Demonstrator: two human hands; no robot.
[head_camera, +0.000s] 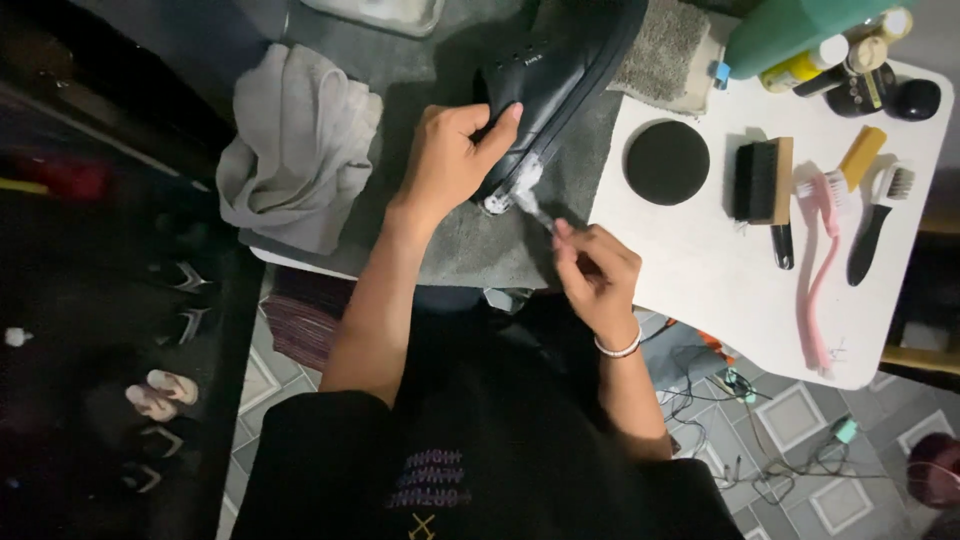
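Between the pinched fingertips of the right hand (598, 270) a small brush (535, 210) is held, its pale handle clamped by thumb and forefinger while the other fingers are curled loosely beneath; its bristle end is pressed into white foam at the heel end of a black shoe (545, 85). Just above those fingertips, the shoe is gripped by the left hand (450, 155), whose fingers are wrapped over the upper with the thumb laid flat along the side, so the shoe is kept tilted on its edge. The scrubbing is best done, it is judged, with short light strokes along the sole seam, the holding grip being kept firm so the shoe is not pushed away, and the foam being kept off the upper where possible. Under both hands a grey towel (470, 250) is spread, by which drips can be caught. Left of the holding fingers a crumpled pale cloth (295, 140) is lying. Right of the brushing fingers, well apart on a white table (720, 290), a round black pad (667, 162), a wooden-backed brush (762, 180), a pink long-handled brush (818, 250) and a black-handled brush (872, 225) are laid out, with bottles (800, 45) beyond them.
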